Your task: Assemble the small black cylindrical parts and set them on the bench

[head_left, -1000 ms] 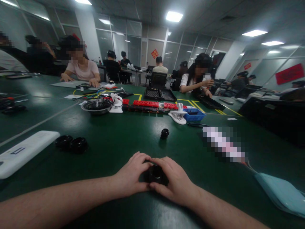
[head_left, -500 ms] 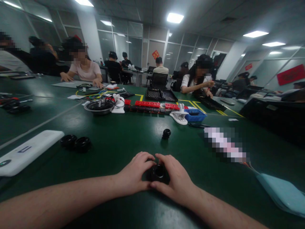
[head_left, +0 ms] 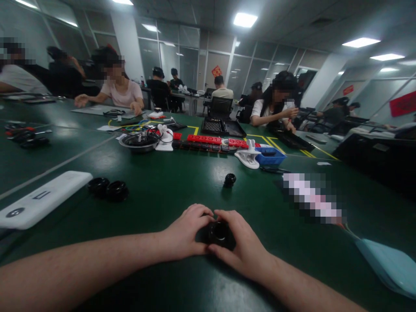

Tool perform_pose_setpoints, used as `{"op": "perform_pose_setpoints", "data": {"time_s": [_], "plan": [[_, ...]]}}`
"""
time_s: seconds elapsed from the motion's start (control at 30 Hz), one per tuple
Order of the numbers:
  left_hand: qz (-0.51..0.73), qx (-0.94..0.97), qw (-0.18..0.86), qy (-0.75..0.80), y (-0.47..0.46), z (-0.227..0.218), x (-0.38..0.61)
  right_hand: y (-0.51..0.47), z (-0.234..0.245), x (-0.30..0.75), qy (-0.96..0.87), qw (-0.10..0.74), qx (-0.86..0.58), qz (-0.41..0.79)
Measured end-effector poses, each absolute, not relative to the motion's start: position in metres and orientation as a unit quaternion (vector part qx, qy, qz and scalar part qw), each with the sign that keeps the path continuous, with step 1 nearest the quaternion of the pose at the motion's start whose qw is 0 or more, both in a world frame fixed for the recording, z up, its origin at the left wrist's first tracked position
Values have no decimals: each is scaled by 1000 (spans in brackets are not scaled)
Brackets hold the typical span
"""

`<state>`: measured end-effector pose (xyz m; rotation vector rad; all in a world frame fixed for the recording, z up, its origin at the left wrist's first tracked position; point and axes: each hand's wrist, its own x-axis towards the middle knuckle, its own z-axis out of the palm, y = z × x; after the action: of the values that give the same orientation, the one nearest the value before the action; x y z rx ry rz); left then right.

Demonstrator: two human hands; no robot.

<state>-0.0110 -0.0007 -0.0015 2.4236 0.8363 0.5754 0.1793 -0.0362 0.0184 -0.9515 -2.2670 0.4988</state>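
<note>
A glossy black hollow round part [head_left: 220,232] stands near the table's front edge, its round opening facing up and toward me. My right hand [head_left: 245,240] curls round its right side, thumb at the front and fingers behind. From the other side, my left hand [head_left: 191,229] closes on it with bent fingers and thumb; the exact contact on that side is partly hidden. Ahead of my hands is a smaller black ribbed part [head_left: 229,180]. Two more black round parts [head_left: 108,189] lie together to the left, touching or nearly so.
A white power bank [head_left: 48,197] lies at left and a light-blue case [head_left: 390,264] at right. Across the table sit a metal bowl [head_left: 139,145], red strips [head_left: 204,139], a white clip [head_left: 248,158] and a blue bin [head_left: 272,157]. Several people sit beyond.
The view has shifted slightly, so the whole scene sits a little further right. Both hands stay around the black part in nearly the same pose.
</note>
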Motion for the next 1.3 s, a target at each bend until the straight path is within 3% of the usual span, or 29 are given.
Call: {"op": "perform_pose_setpoints", "data": {"time_s": [0.1, 0.23, 0.5, 0.7, 0.87, 1.03, 1.3], "plan": [[214, 892, 249, 311, -1, -1, -11, -38, 20, 179, -864, 333, -326, 189], [213, 894, 247, 306, -1, -1, -12, -39, 22, 179, -877, 285, -328, 203], [208, 894, 243, 312, -1, -1, -11, -35, 14, 180, -838, 304, -417, 178], [207, 896, 244, 307, -1, -1, -12, -37, 15, 177, -870, 332, -313, 184], [203, 896, 241, 312, 0, -4, -12, -35, 10, 178, -850, 329, -366, 187], [205, 898, 239, 308, 0, -5, -12, -36, 10, 180, -854, 359, -325, 191], [198, 895, 249, 314, 0, -2, -12, -36, 11, 176, -849, 317, -377, 193]]}}
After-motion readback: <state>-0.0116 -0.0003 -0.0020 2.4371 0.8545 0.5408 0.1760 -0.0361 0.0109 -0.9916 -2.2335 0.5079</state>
